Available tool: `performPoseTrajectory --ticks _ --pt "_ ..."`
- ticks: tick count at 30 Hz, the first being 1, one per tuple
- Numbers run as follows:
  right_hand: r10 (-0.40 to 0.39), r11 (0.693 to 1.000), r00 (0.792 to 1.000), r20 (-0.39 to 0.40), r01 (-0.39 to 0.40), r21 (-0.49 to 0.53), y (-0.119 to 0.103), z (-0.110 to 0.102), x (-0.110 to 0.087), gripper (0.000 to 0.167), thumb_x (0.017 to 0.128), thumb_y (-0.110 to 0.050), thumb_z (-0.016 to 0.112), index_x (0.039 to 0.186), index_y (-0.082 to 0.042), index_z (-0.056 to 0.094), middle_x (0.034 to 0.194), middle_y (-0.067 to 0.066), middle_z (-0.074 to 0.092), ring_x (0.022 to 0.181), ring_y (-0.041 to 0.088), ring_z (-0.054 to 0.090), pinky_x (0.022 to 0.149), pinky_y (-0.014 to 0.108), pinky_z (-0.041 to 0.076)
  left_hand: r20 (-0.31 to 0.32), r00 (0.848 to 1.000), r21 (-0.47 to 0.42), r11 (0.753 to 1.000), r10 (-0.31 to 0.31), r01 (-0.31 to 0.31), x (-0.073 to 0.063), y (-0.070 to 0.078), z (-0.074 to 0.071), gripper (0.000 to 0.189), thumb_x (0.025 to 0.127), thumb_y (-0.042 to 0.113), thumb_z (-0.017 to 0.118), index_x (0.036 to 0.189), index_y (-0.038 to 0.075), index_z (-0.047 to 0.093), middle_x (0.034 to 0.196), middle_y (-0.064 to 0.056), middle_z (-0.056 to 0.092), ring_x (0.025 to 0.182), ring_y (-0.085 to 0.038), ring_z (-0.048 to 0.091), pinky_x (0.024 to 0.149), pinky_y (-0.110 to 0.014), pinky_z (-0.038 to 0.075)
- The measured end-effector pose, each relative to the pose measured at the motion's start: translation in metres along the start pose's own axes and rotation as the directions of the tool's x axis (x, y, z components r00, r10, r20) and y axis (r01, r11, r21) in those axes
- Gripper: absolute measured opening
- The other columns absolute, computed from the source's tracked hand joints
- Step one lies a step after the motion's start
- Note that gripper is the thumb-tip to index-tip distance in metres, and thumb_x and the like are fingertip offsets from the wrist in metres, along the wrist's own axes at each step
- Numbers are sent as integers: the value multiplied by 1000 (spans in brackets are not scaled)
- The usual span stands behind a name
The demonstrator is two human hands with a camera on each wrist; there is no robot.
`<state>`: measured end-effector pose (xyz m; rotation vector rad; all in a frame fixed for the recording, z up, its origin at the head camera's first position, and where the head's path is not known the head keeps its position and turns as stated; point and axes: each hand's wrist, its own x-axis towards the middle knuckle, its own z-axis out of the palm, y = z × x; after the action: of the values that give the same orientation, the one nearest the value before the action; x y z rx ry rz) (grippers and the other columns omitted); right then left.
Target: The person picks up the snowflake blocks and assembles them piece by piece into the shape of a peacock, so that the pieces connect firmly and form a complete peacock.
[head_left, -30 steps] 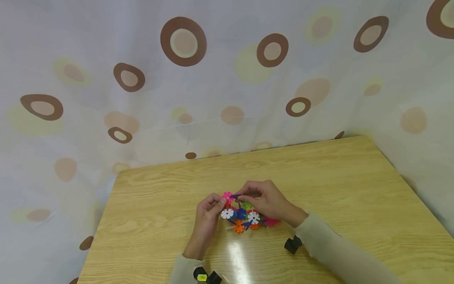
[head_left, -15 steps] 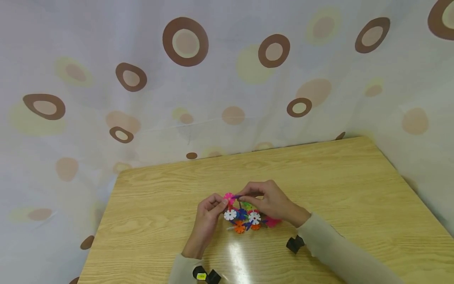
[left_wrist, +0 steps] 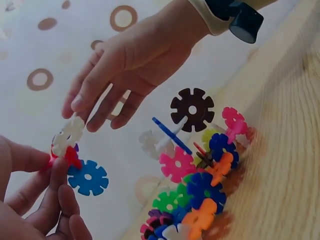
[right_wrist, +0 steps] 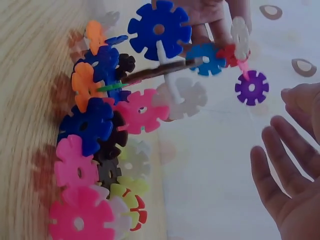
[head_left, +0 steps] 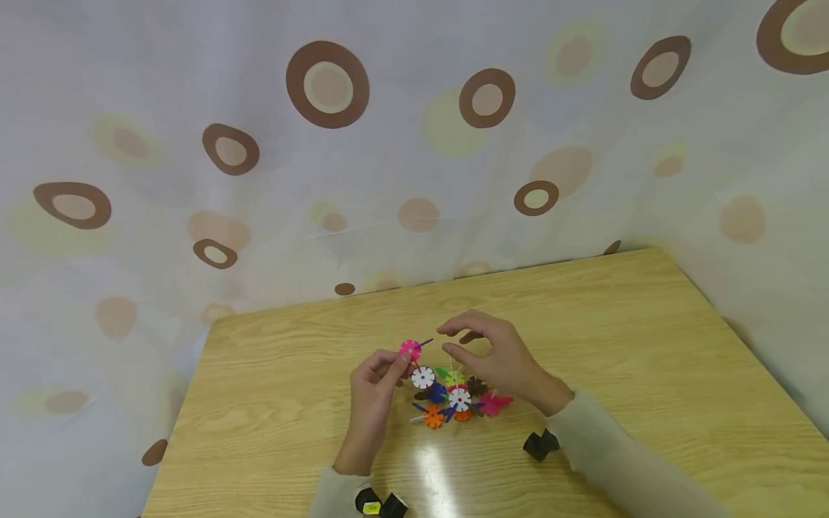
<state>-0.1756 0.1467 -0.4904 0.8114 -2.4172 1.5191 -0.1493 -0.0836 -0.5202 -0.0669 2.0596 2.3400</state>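
My left hand (head_left: 374,392) pinches a small cluster of notched snowflake discs between thumb and fingers. A pink disc (head_left: 410,350), a purple disc (right_wrist: 251,88), a white disc (left_wrist: 70,136) and a light blue disc (left_wrist: 88,177) belong to this cluster, with a red one partly covered. My right hand (head_left: 505,360) hovers to its right, thumb and fingers spread, touching nothing. Below both hands lies a larger build of interlocked discs, including a dark brown disc (left_wrist: 192,110), an orange disc (head_left: 433,416) and a bright pink disc (right_wrist: 80,222). In the left wrist view the cluster hangs apart from the build.
The wooden table (head_left: 291,403) carries the build near its middle. A white curtain with brown rings (head_left: 259,208) stands behind the table's far edge and along its right side. A black wrist camera (head_left: 540,444) sits at the right sleeve; another (head_left: 382,502) is on the left.
My right hand has let go of the purple disc and lifted slightly away, its fingers spreading. The left hand has shifted a little left with the cluster. More of the build shows between the hands.
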Motion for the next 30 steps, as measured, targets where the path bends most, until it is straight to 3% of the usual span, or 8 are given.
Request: performPoseTrajectory --ticks 5,8,11,17,23,30 --pt "-112 989 992 -52 106 -107 -8 5 -6 28 95 -6 84 120 -16 78 117 1 77 109 17 70 88 39 65 -34 996 37 996 79 -78 2 5 10 20 104 7 71 105 -13 69 88 -1 83 80 -6 72 76 -23 57" --pt "-144 975 988 -54 133 -177 -10 11 -9 29 92 -9 88 119 -16 78 117 -2 76 111 16 68 91 40 64 -35 992 40 992 122 -121 3 4 18 17 103 4 72 102 -12 69 91 -17 83 79 -8 73 72 -23 60" --pt "-152 961 986 -64 133 -243 -10 16 -12 31 89 -12 91 117 -16 79 114 -3 76 111 16 67 94 40 65 -43 988 61 987 150 -147 4 2 26 13 102 4 73 98 -9 71 92 -25 80 77 -13 73 64 -24 63" --pt "-164 921 980 -109 112 -374 -9 23 -14 30 85 -14 95 111 -14 79 104 -2 76 100 16 67 86 37 65 -68 963 198 950 259 -242 3 1 39 13 99 8 78 87 2 78 83 -21 73 70 -8 63 55 -18 50" --pt "-183 877 968 -171 83 -473 -6 28 -15 26 85 -12 95 105 -11 79 99 -1 77 94 17 69 80 35 65 -96 933 314 900 346 -301 3 -1 50 17 97 10 79 79 8 80 79 -10 67 77 -8 57 66 -21 45" --pt "-205 871 951 -233 68 -486 2 24 -18 25 85 -8 94 104 -8 78 99 4 80 93 21 74 82 39 68 -3 914 403 837 406 -371 2 0 57 13 103 17 75 94 8 78 90 -8 67 89 -20 59 79 -32 47"
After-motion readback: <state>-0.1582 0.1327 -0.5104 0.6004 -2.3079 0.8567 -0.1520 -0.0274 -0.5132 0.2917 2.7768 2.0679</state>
